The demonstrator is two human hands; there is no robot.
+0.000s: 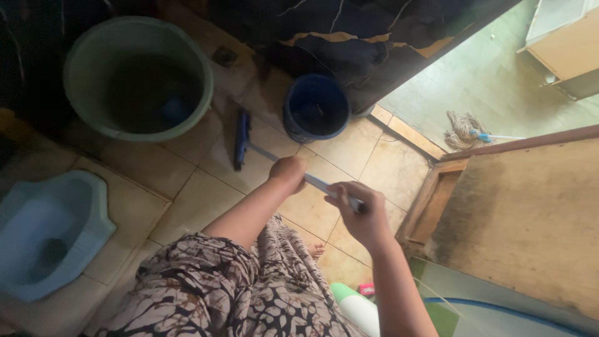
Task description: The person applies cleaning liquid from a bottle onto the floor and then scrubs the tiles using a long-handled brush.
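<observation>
**Student:** Two hands are gripping one pole. How are the fingers sitting?

**Instructor:** Left hand (289, 172): fingers are curling fully around the handle (315, 182), pressed together in a fist, farther down the shaft. Right hand (362, 215): fingers are wrapping around the upper end of the same handle, thumb closing over the top, knuckles facing the camera.

**Student:** Where is the tool lying?

**Instructor:** The handle is running diagonally from the right hand, through the left, down to a dark blue scrubber head (241, 140). That head is resting on the tan floor tiles (156, 165), between the green tub (138, 76) and the blue bucket (316, 108), near both and touching neither, as far as can be told.

**Student:** What is surrounding the hands?

**Instructor:** A patterned garment (231, 287) is covering the person's lap below the left forearm. A pale blue squat toilet (51, 234) is sitting at far left, well apart from the scrubber. A string mop (465, 132) is lying beyond the doorway on the lighter floor. A wooden door (530, 212) is standing at right, just beside the right hand. A white and green bottle (355, 309) is showing near the right forearm.
</observation>
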